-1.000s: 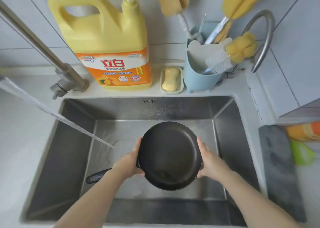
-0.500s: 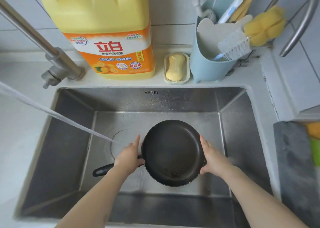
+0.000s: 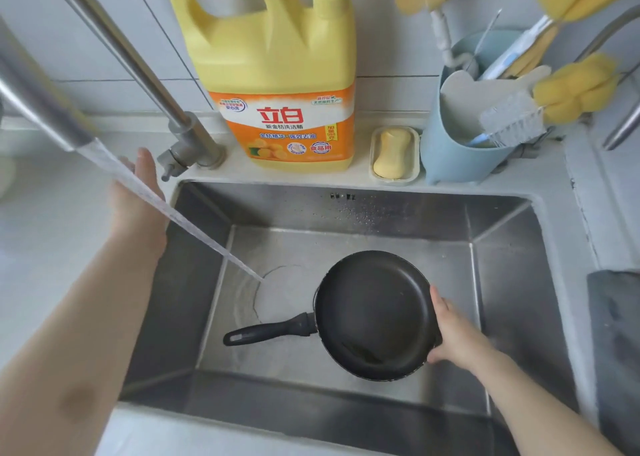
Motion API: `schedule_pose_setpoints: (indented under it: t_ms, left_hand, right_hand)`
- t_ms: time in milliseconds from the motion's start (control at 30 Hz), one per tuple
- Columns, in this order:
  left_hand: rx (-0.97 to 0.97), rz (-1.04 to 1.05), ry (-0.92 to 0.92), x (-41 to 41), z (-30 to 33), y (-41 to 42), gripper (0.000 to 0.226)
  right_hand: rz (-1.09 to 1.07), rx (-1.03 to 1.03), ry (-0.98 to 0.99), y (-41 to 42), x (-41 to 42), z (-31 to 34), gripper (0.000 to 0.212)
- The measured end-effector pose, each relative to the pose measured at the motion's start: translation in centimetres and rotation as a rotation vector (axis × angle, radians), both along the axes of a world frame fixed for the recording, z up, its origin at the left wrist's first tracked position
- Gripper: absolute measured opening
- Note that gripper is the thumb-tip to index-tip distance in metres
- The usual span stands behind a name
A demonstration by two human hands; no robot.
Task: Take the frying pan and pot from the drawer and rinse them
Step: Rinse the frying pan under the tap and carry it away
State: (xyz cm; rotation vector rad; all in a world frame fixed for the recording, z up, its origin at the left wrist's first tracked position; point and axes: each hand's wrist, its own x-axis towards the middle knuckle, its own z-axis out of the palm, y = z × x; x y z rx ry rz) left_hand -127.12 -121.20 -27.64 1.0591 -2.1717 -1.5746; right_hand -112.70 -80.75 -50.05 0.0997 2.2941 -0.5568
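Rinse step: right hand [image 3: 457, 338] grips frying pan [image 3: 374, 315] rim in sink [image 3: 512, 234]; left hand [image 3: 138, 192], fingers straight, nears faucet lever [image 3: 173, 168]. Next probably shut the water off; pot unseen.

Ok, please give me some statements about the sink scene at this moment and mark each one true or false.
1. The right hand holds the rim of the frying pan. True.
2. The water stream falls into the frying pan. False: it lands on the bare sink floor, to the left of the pan.
3. The left hand grips the pan handle. False: the handle is free; that hand is up near the faucet base, fingers straight.
4. A yellow soap bar lies in a dish between the detergent jug and the blue holder. True.
5. The pot is in the sink. False: no pot is in view.
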Motion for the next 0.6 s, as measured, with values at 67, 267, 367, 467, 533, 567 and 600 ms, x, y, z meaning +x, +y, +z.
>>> schedule_pose_setpoints:
  t_ms: [67, 267, 367, 467, 533, 567, 600]
  left_hand:
    - [0.1, 0.062, 0.005, -1.6, 0.0, 0.9, 0.033]
    - [0.345, 0.137, 0.081, -2.4, -0.2, 1.5, 0.049]
    - [0.406, 0.142, 0.163, -2.8, 0.4, 2.4, 0.029]
    - [0.36, 0.052, 0.17, -2.0, -0.1, 2.6, 0.022]
    - [0.106, -0.097, 0.113, -0.2, -1.4, 2.0, 0.037]
    - [-0.051, -0.184, 0.1, 0.9, -2.6, 1.8, 0.039]
    - [-0.096, -0.265, 0.103, 2.2, -4.0, 2.1, 0.04]
  right_hand:
    - [-0.004, -0.004, 0.001, 0.1, 0.1, -0.2, 0.139]
    - [0.0, 0.005, 0.008, 0.1, 0.2, -0.4, 0.139]
    - [-0.004, 0.009, -0.002, 0.1, 0.1, -0.3, 0.138]
    - [0.008, 0.024, 0.011, 0.1, 0.1, -0.2, 0.14]
    - [0.008, 0.019, 0.01, 0.1, 0.1, -0.2, 0.139]
    - [0.005, 0.012, 0.009, 0.1, 0.1, -0.2, 0.139]
    - [-0.001, 0.001, 0.011, 0.2, 0.1, -0.2, 0.139]
